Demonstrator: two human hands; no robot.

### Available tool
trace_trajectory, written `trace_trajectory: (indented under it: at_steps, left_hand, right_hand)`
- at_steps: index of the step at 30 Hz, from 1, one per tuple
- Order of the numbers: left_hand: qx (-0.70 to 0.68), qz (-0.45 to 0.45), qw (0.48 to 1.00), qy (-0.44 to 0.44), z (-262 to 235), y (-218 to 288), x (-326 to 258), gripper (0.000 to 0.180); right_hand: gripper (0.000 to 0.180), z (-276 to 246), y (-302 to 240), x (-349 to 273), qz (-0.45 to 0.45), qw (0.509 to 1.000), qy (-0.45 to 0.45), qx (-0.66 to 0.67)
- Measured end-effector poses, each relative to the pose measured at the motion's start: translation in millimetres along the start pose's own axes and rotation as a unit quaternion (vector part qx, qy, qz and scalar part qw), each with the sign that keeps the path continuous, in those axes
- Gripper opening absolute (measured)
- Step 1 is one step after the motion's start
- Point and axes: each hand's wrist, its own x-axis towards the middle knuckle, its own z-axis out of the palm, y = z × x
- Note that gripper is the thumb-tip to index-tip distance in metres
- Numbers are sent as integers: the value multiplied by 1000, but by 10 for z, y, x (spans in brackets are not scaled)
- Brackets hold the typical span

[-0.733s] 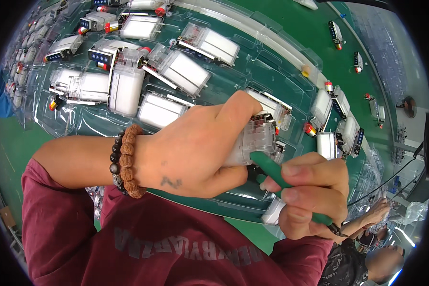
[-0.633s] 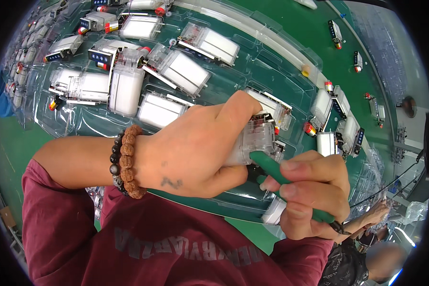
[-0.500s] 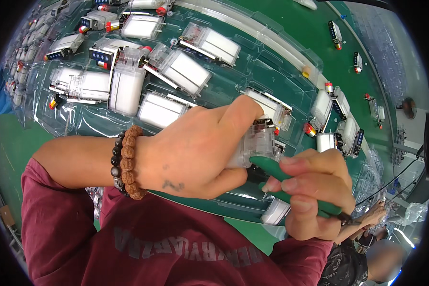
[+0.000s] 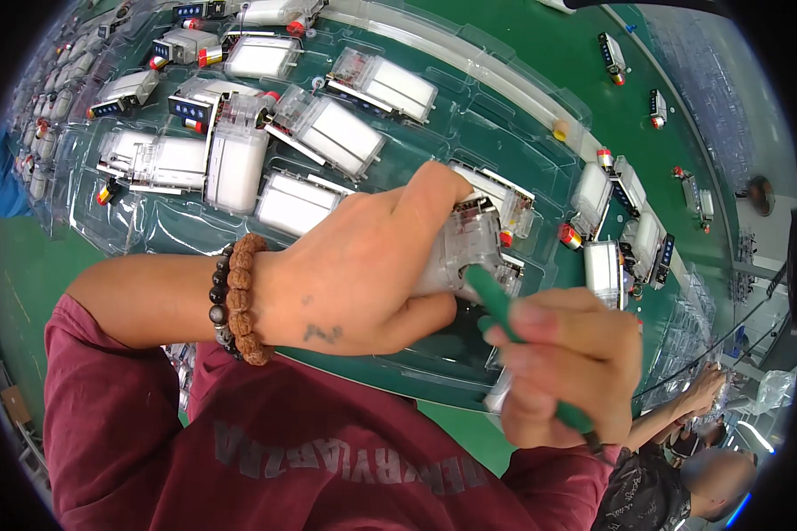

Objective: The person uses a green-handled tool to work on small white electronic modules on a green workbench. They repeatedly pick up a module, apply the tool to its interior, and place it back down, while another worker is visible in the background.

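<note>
My left hand, a bead bracelet on its wrist, is closed around a clear plastic device housing with a white body and electronics at its end. Much of the device is hidden by the palm and fingers. Fingers curled, my right hand grips green-handled pliers. One rounded green handle end meets the clear housing, while the narrow dark end points down right beyond the hand. Motion blurs the right fingers a little. Just past my left fingers, a similar device lies in the tray.
Clear plastic trays on the green table hold several white-and-clear devices, some with small red-and-yellow cylinders. More devices lie to the right. At the lower right is another person, whose hand rests near clear plastic bags.
The device in my left hand has tilted and risen slightly. My right hand has shifted left and turned the pliers steeper, their handle end still against the housing.
</note>
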Motion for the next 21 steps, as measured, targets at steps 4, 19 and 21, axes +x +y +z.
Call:
trace_trajectory:
  at_steps: [4, 19, 21]
  left_hand:
    - [7, 35, 999, 14, 29, -96, -46, 68]
    - [-35, 57, 998, -5, 10, -133, -29, 62]
    - [-40, 62, 997, -1, 11, -132, -22, 62]
  right_hand:
    - [21, -62, -55, 4, 65, 995, 27, 71]
    - [19, 91, 87, -69, 104, 973, 85, 186]
    - [19, 100, 99, -81, 97, 974, 89, 186]
